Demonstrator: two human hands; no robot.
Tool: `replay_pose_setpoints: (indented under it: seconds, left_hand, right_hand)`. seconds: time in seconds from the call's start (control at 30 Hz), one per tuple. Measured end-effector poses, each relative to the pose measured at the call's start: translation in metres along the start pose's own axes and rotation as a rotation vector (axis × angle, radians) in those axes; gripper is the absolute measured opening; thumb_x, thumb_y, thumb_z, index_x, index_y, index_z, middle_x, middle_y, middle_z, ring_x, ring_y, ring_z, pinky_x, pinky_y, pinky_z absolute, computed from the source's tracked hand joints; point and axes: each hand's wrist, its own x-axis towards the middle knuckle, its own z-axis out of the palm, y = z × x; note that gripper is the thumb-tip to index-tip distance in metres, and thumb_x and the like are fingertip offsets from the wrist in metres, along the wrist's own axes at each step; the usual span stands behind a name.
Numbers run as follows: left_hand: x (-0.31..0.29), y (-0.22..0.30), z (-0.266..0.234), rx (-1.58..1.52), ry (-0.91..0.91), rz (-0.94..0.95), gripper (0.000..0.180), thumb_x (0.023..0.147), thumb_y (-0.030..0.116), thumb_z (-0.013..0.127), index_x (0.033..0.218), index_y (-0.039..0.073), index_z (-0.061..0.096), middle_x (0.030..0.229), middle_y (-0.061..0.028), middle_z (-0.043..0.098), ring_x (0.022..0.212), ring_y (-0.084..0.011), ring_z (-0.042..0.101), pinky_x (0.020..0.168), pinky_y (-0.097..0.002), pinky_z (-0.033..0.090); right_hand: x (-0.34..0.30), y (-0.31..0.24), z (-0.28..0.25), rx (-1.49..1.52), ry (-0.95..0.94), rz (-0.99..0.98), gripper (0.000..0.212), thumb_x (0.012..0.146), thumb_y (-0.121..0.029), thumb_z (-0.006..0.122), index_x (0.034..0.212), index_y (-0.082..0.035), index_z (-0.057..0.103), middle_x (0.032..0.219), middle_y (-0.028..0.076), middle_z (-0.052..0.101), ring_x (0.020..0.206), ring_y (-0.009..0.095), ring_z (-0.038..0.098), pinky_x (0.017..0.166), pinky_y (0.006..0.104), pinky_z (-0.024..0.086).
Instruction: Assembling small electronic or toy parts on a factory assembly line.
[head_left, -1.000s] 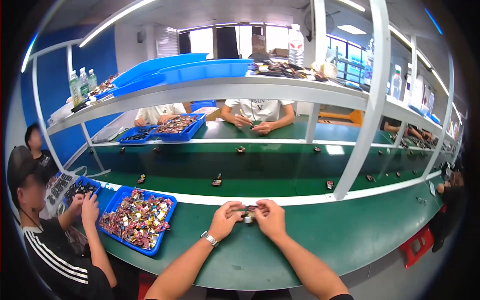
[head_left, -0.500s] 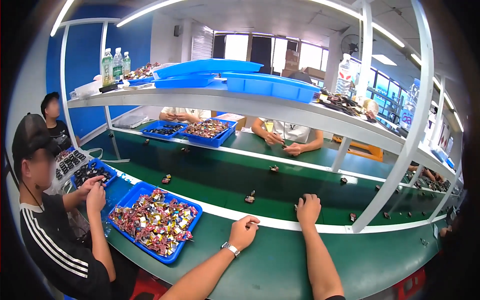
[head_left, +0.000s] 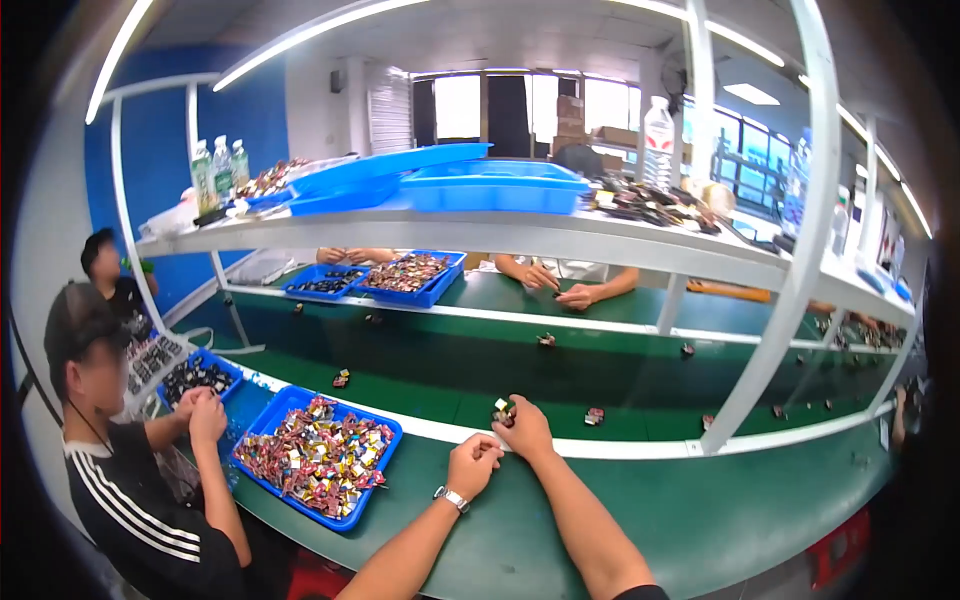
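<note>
My right hand (head_left: 525, 430) reaches over the white edge rail onto the green belt. Its fingers close around a small wired electronic part (head_left: 502, 408) with a pale yellowish top. Just left of it and nearer, my left hand (head_left: 474, 465), wearing a metal wristwatch (head_left: 452, 498), hovers by the rail with curled fingers. Whether anything is in those fingers is hidden. Another small reddish part (head_left: 594, 416) lies on the belt to the right of my right hand. A blue tray (head_left: 397, 440) heaped with small wired parts stands left of my left hand.
A co-worker (head_left: 140, 470) sits at left, hands together beside a blue tray of black parts (head_left: 198, 378). Across the belt, another person's hands (head_left: 560, 288) handle a small part. A white shelf (head_left: 480, 225) with blue trays and bottles spans above; its slanted post (head_left: 770, 290) stands at right.
My right hand has moved left along the belt to the small part, uncovering another part where it was. My left hand's extended index finger has curled in. The view has shifted slightly.
</note>
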Motion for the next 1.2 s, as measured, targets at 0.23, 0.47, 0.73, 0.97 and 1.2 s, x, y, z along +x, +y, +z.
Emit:
replay_pose_setpoints:
  seconds: [0.23, 0.47, 0.73, 0.97, 1.2]
  left_hand:
    - [-0.004, 0.028, -0.003, -0.096, -0.098, -0.235, 0.017, 0.094, 0.012, 0.053, 0.101, -0.001, 0.060, 0.090, -0.0112, 0.068, 0.066, -0.0116, 0.061, 0.057, -0.0235, 0.050]
    - [-0.012, 0.041, 0.004, -0.166, -0.737, -0.419, 0.029, 0.100, 0.022, 0.050, 0.116, -0.001, 0.059, 0.096, -0.0060, 0.064, 0.078, -0.0122, 0.061, 0.070, -0.0250, 0.051]
    - [-0.018, 0.033, 0.003, -0.278, -0.424, -0.384, 0.030, 0.098, 0.011, 0.049, 0.123, -0.004, 0.053, 0.107, -0.0097, 0.064, 0.092, -0.0169, 0.065, 0.081, -0.0306, 0.054]
    - [-0.016, 0.028, 0.001, -0.285, -0.351, -0.426, 0.029, 0.096, 0.011, 0.051, 0.121, -0.002, 0.057, 0.110, -0.0099, 0.065, 0.095, -0.0157, 0.064, 0.082, -0.0311, 0.054]
    - [-0.012, 0.030, -0.003, 0.017, -0.449, -0.204, 0.035, 0.092, 0.004, 0.056, 0.127, -0.002, 0.055, 0.113, -0.0092, 0.065, 0.097, -0.0137, 0.063, 0.082, -0.0287, 0.054]
  right_hand:
    - [-0.108, -0.019, -0.117, 0.308, -0.185, -0.126, 0.056, 0.073, -0.011, 0.075, 0.125, -0.006, 0.054, 0.111, 0.012, 0.060, 0.104, 0.028, 0.056, 0.092, 0.0375, 0.047]
    - [-0.111, -0.036, -0.140, 0.240, -0.278, -0.334, 0.052, 0.076, -0.003, 0.070, 0.125, -0.005, 0.054, 0.114, 0.013, 0.059, 0.107, 0.031, 0.055, 0.096, 0.0381, 0.046]
    - [-0.104, -0.046, -0.102, 0.200, 0.017, -0.071, 0.025, 0.079, -0.013, 0.071, 0.099, -0.004, 0.061, 0.096, 0.011, 0.061, 0.087, 0.028, 0.062, 0.076, 0.0373, 0.051]
    - [-0.096, -0.048, -0.079, 0.103, 0.022, -0.017, 0.021, 0.076, -0.012, 0.073, 0.090, -0.005, 0.058, 0.087, 0.012, 0.059, 0.078, 0.030, 0.062, 0.067, 0.0380, 0.052]
    - [-0.094, -0.036, -0.082, 0.101, 0.040, -0.194, 0.016, 0.077, -0.008, 0.070, 0.089, -0.005, 0.060, 0.088, 0.010, 0.060, 0.082, 0.029, 0.062, 0.070, 0.0387, 0.053]
